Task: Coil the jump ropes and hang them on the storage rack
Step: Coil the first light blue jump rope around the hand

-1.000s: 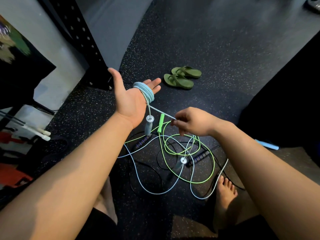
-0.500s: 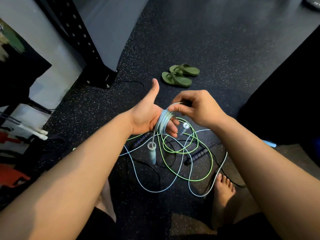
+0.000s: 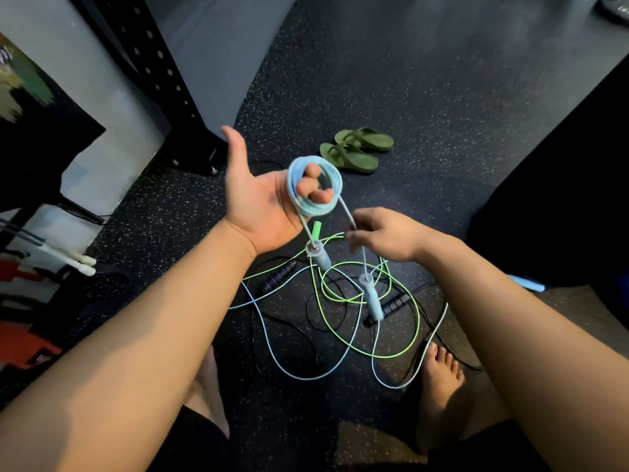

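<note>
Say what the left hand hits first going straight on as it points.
Likely the green sandals; depth is unclear, so the left hand, holding the coiled blue rope, might pass over them.

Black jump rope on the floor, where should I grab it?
Probably by the ribbed black handle at the tangle's left edge, fingers closing across its middle from above. It lies flat on the floor, stiff and grooved, while its thin cord is mixed in with the green rope and pale blue rope.
</note>
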Tool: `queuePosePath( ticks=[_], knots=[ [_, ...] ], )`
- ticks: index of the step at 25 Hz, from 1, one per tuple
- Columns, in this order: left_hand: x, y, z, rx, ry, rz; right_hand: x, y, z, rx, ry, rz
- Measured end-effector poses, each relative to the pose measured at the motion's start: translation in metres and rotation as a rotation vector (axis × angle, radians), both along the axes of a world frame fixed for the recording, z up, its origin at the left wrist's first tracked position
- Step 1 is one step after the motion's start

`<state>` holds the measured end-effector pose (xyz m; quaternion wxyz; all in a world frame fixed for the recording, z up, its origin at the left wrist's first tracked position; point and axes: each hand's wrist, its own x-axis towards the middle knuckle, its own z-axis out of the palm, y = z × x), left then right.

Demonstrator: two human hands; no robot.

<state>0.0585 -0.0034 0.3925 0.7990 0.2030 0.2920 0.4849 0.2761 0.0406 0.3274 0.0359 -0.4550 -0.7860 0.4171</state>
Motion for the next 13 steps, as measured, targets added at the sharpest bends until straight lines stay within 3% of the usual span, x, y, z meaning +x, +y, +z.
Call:
queuePosePath(
  ticks=[3, 7, 10, 13],
  knots=[
    [-0.006, 0.003, -0.002, 0.048, -0.057, 0.196, -0.001, -0.004, -0.006, -0.079, -0.155, 0.101],
    [-0.006, 0.008, -0.004, 0.081, -0.003, 0.380, -0.008, -0.006, 0.009, -0.175, -0.005, 0.078],
    [-0.004, 0.012, -0.009, 0.047, 0.218, 0.424, -0.012, -0.011, 0.017, -0.279, 0.193, 0.120],
    [-0.002, 0.013, -0.016, 0.000, 0.530, 0.343, -0.016, -0.016, 0.026, -0.252, 0.326, 0.113]
  ],
)
